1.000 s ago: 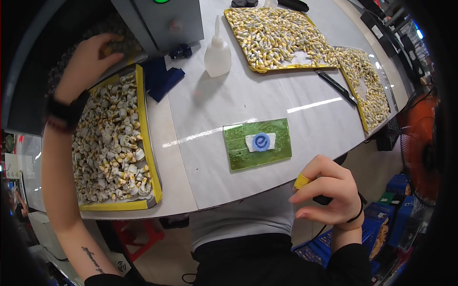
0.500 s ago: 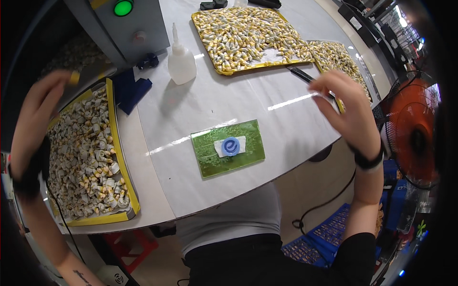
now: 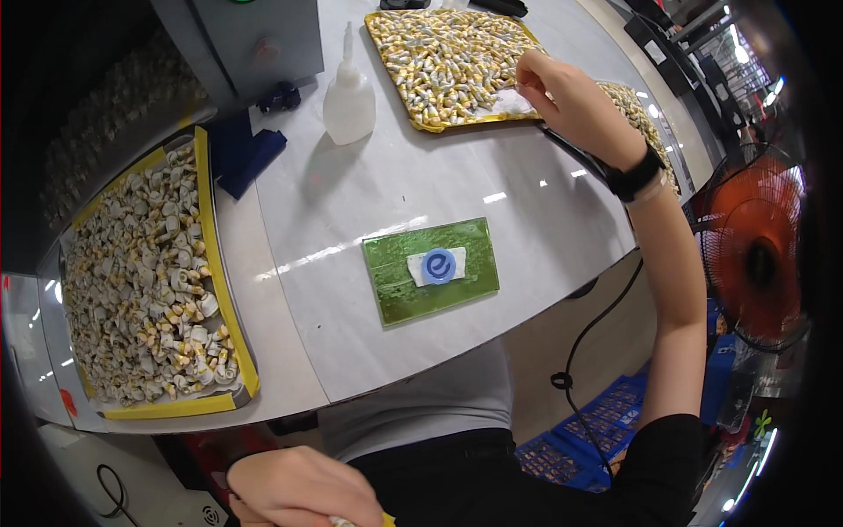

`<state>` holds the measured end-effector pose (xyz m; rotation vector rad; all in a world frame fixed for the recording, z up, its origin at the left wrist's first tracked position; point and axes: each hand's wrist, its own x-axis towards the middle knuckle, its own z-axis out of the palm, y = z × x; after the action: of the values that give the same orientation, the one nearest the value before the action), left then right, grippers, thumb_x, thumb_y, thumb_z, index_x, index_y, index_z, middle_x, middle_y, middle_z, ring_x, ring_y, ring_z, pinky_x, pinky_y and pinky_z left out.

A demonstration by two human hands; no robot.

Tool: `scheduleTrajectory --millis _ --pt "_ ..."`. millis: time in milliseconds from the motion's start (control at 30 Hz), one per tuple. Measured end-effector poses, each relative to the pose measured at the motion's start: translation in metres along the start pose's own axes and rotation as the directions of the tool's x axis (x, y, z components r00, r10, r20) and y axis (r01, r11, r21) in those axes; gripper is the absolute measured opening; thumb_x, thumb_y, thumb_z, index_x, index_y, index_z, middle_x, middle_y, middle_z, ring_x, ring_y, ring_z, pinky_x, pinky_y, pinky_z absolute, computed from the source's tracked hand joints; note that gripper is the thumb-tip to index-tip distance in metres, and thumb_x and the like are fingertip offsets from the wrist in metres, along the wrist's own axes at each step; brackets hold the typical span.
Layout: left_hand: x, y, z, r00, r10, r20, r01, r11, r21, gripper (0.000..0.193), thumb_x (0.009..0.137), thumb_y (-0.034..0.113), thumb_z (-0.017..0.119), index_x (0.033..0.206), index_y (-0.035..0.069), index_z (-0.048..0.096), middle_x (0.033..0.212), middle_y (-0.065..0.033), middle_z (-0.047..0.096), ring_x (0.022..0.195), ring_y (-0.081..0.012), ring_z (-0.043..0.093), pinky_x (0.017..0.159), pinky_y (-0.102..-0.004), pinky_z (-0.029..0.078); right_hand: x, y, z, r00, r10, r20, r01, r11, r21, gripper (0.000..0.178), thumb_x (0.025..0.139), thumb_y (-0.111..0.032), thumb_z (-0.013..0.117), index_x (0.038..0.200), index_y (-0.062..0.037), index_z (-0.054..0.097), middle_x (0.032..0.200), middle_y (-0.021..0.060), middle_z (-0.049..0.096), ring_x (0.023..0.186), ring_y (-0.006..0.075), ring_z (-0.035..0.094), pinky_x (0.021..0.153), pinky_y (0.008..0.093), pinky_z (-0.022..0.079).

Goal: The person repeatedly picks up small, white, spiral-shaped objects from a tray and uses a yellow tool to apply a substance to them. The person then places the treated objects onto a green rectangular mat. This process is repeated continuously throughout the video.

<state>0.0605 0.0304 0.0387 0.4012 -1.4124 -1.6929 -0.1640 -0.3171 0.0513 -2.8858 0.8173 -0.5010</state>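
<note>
A: Where is the right hand (image 3: 562,92)?
B: Upper right of the frame, fingers pinching a white scrap at the near edge of the yellow tray (image 3: 421,125) of small parts.
A: The left hand (image 3: 303,487)?
B: Bottom centre, below the tabletop (image 3: 421,176), clenched on something small and yellow.

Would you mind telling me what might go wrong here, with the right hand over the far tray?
1. The right hand reaches across the far tray, which is heaped with small parts; a sleeve or wrist might knock some out.
2. The squeeze bottle stands upright close by and might tip on the way back.
3. The left hand is below the table edge, so nothing steadies the tray.
</note>
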Motion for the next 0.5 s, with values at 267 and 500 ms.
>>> scheduleTrajectory --millis 267,500 --pt "0.017 -0.050 0.012 0.835 0.035 -0.550 -0.177 0.962 -0.207 0.036 0.069 0.020 0.079 0.082 -0.011 0.066 0.071 -0.0184 0.063 0.064 -0.0265 0.062 0.055 -0.0318 0.051 -0.055 -0.127 -0.008 0.927 -0.366 0.085 0.314 0.878 0.361 0.020 0.068 0.002 0.062 0.088 -0.0016 0.064 0.075 0.0075 0.061 0.067 0.0237 0.060 0.058 0.0325 0.050" --pt "0.016 -0.056 0.021 0.784 -0.121 -0.609 -0.216 0.866 -0.450 0.048 0.074 0.027 0.075 0.104 -0.008 0.060 0.096 -0.0176 0.064 0.085 -0.0210 0.065 0.076 -0.0302 0.052 -0.056 -0.130 -0.003 0.896 -0.370 0.246 0.332 0.926 0.181 0.018 0.068 -0.002 0.058 0.085 -0.0009 0.057 0.073 0.0087 0.055 0.073 0.0252 0.056 0.065 0.0328 0.048"
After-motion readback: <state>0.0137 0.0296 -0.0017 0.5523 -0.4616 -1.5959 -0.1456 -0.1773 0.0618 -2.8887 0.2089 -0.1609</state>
